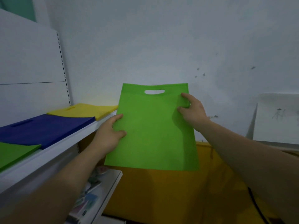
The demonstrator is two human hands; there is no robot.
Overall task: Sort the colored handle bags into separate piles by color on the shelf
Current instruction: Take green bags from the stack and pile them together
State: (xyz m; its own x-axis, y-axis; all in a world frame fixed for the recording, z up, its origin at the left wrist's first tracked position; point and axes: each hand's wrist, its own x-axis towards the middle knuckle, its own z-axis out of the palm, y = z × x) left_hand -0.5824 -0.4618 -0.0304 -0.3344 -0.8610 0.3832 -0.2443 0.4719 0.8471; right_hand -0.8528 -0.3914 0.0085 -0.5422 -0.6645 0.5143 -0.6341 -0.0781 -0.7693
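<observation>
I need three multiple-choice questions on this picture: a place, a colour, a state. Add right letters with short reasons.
1. The blue pile on the shelf lies: A) on the floor; B) in a box; C) between the yellow pile and the green pile.
2. The held bag is: A) red; B) green; C) white.
3. The bag is gripped by: A) the left hand and the right hand; B) one hand only; C) no hand.
C: middle of the row. B: its face is green. A: each hand pinches a side edge.
</observation>
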